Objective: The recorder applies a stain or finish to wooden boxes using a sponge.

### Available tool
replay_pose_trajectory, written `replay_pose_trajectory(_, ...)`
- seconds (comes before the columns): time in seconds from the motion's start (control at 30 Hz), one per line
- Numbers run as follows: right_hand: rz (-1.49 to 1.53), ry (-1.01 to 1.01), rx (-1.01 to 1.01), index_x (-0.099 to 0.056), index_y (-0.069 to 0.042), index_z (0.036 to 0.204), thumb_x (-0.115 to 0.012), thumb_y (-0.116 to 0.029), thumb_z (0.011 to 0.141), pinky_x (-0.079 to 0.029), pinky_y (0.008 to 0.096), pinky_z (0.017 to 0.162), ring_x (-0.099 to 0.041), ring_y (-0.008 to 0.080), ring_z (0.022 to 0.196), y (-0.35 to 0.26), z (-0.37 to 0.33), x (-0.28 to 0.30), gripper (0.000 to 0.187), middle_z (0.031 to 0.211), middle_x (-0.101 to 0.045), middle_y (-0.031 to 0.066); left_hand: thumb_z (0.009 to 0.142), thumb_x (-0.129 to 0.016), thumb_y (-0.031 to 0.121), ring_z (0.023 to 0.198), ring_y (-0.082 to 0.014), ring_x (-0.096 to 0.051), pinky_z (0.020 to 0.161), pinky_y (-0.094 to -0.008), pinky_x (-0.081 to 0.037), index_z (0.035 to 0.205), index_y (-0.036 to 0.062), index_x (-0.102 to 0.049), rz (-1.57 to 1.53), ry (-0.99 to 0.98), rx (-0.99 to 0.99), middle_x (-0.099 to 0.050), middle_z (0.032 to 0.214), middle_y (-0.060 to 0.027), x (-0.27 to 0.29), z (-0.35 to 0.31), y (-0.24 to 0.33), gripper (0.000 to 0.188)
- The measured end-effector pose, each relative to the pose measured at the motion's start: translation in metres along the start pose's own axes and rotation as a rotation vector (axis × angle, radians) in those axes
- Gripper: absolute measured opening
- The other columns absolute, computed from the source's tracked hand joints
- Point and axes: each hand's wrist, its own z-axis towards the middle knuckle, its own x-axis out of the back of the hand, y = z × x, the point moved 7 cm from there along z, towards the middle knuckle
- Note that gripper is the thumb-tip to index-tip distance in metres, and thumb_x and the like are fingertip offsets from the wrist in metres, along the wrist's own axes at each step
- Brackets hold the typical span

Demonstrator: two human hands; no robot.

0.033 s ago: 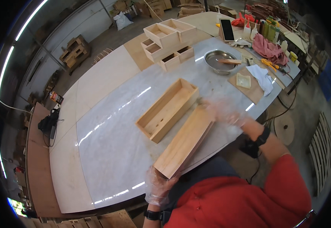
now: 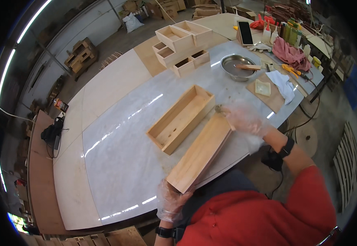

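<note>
A long pale wooden box [image 2: 199, 153] lies slantwise at the table's front edge, a long flat face turned up. My left hand [image 2: 172, 201], in a clear plastic glove, grips its near end from below. By the far end, my right hand [image 2: 246, 118], gloved too and blurred, has its fingers closed on a small dark greenish wad [image 2: 218, 108], whose material I cannot make out. Just left of this box stands a second long wooden box [image 2: 177, 119], open side up, with dark spots on its inner floor.
Small wooden boxes [image 2: 182, 45] are stacked farther back. A metal bowl [image 2: 238, 67] holds a wooden strip. To the right are a board [image 2: 252, 88] with a pale square block, a white cloth [image 2: 282, 84], a pink cloth [image 2: 291, 53], a phone [image 2: 244, 33] and several bottles.
My right hand has shifted slightly right and toward me at the box's far end, and the wad shows more clearly. My left hand and both long boxes look unmoved.
</note>
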Motion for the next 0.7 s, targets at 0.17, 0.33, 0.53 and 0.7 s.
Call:
replay_pose_trajectory(0.17,0.380,-0.159,0.019,-0.059,-0.003,0.096,-0.055,-0.009,0.082,-0.050,0.0403,0.065,-0.061,0.0286,0.073,-0.105,0.021,0.020,0.015,0.071,-0.057,0.0129,0.065,-0.086,0.023,0.092,-0.0257,-0.067,0.079,-0.0347,-0.052,0.110,-0.0034,-0.059,-0.345,0.051,0.087,-0.068,0.100,-0.0147,-0.005,-0.002,-0.004,0.059)
replay_pose_trajectory(0.33,0.018,-0.025,-0.001,-0.060,-0.002,0.106,-0.055,-0.008,0.082,-0.050,0.0375,0.066,-0.061,0.0302,0.077,-0.044,-0.007,0.024,0.026,0.083,-0.060,0.0131,0.063,-0.087,0.024,0.093,-0.0259,-0.066,0.081,-0.0352,-0.051,0.109,-0.0032,-0.060,-0.195,0.028,0.078,-0.067,0.103,-0.0151,0.002,-0.007,-0.010,0.060)
replay_pose_trajectory(0.53,-0.189,-0.016,-0.130,-0.060,-0.005,0.104,-0.055,-0.009,0.081,-0.049,0.0398,0.059,-0.060,0.0312,0.070,-0.026,-0.026,0.031,0.024,0.076,-0.057,0.0138,0.065,-0.086,0.022,0.103,-0.0255,-0.061,0.087,-0.0360,-0.048,0.119,-0.0007,-0.051,-0.132,-0.035,0.072,-0.061,0.114,-0.0145,-0.007,-0.007,-0.023,0.068)
replay_pose_trajectory(0.7,-0.030,-0.015,-0.131,-0.061,0.000,0.108,-0.056,-0.009,0.084,-0.051,0.0410,0.070,-0.063,0.0304,0.082,-0.007,-0.029,0.024,0.026,0.088,-0.062,0.0141,0.069,-0.085,0.020,0.114,-0.0250,-0.057,0.095,-0.0370,-0.046,0.128,0.0023,-0.044,0.003,-0.150,0.104,-0.056,0.123,-0.0136,-0.008,-0.007,-0.016,0.074)
